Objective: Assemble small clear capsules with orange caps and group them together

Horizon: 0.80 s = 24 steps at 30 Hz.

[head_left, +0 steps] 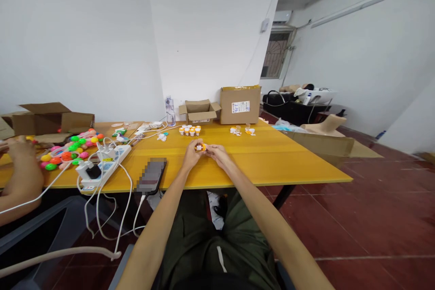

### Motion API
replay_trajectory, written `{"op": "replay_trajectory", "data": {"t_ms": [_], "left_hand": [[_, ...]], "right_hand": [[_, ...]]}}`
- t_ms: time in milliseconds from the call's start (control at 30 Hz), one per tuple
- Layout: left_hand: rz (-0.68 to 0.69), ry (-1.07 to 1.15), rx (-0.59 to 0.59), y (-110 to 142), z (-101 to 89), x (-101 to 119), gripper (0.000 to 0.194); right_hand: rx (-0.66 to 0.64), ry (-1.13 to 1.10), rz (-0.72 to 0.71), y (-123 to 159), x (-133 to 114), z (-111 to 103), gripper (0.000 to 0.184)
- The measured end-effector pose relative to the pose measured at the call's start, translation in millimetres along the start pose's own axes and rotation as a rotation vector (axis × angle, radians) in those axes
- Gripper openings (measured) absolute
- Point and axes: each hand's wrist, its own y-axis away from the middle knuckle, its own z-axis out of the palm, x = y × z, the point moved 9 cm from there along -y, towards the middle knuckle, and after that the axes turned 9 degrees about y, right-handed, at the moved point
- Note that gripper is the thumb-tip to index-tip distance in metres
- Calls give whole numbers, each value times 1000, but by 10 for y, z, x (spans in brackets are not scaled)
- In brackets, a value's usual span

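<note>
In front of me, over the wooden table (272, 158), my left hand (193, 156) is closed around a small orange-and-white piece (203, 147). The fingers of my right hand (216, 152) close on the same piece from the other side. Its exact kind is too small to make out, and fingers cover part of it. Just beyond my hands stands a tight group of small containers (189, 131) with white and orange upper parts. To their left lies a little pile of white and teal bits (162, 137). Loose white pieces (235, 131) and orange-and-white parts (250, 132) lie farther right.
An open carton (199, 111), a closed carton (239, 105) and a bottle (170, 111) line the wall. On my left are a phone (151, 176), a power strip (108, 167) with cables and colourful balls (66, 156). Another person's arm (22, 176) rests at far left.
</note>
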Motion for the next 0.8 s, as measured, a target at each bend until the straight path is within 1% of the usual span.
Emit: {"op": "replay_trajectory", "data": {"t_ms": [100,200,333,533,800], "left_hand": [[-23,30,48,-1,-18,-23,35],[-50,35,81,-5,-42,-55,28],[-94,23,44,-14,-23,-90,18],[-73,6,26,-6,-19,-16,16],[-58,16,19,-5,-24,17,17]], "right_hand": [[4,3,-4,-5,-7,-25,25],[5,-6,-6,-6,-9,-39,24],[6,-16,-9,3,-18,-27,25],[24,-21,13,6,-4,-28,27],[15,14,-12,-14,3,-46,25]]}}
